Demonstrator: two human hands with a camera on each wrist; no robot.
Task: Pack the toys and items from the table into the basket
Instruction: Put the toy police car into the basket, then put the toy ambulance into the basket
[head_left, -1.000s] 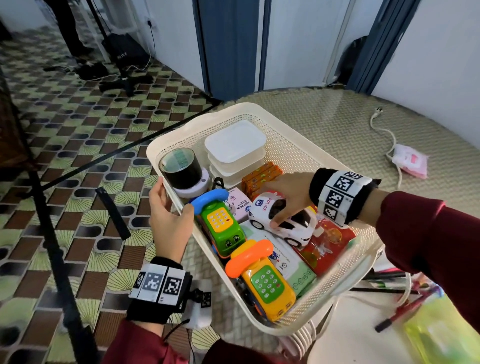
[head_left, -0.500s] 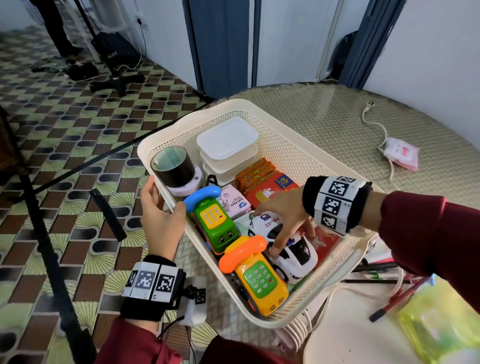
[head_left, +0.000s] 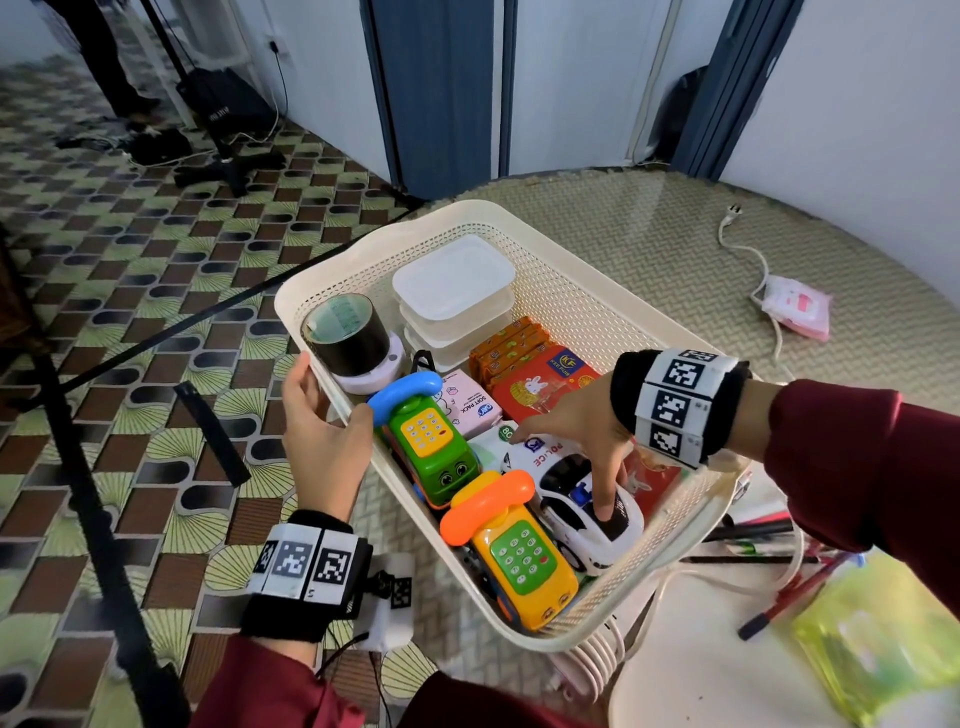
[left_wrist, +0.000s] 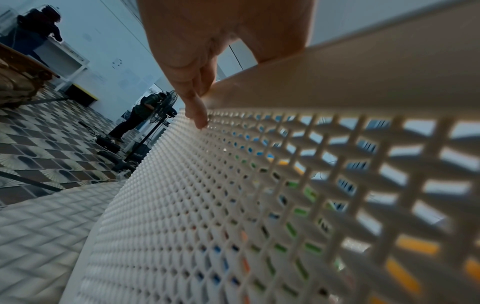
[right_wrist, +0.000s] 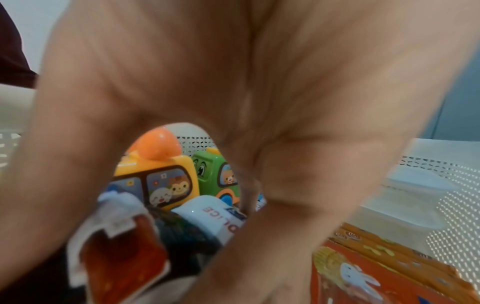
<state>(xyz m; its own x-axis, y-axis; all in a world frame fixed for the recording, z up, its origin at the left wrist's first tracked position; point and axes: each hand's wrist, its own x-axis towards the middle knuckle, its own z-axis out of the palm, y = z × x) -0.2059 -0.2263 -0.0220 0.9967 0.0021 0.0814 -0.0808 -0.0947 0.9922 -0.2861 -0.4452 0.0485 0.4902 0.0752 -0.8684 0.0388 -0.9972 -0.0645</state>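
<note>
The left hand (head_left: 322, 441) is seen at the left long side of the cream basket (head_left: 587, 291), its thumb hooked over the rim and its fingers laid against the perforated outer wall, so the rim is gripped. Inside, by that wall, a roll of dark tape (head_left: 347, 332) is stood on a white round base, with stacked clear boxes (head_left: 454, 291) beside it. A green toy phone (head_left: 428, 441) and, nearer the person, a yellow toy phone (head_left: 522, 561) are lined along the left wall; a pink soft pack (head_left: 470, 402) and orange cartons (head_left: 511, 340) are lodged behind them. A white police car (head_left: 576, 504) is placed just right of the yellow phone and is held down by the right hand (head_left: 576, 426), whose curved fingers are spread over its roof and rear window. On the table (head_left: 675, 249), well apart to the right, a pink packet (head_left: 795, 309) is left beside a white cord
</note>
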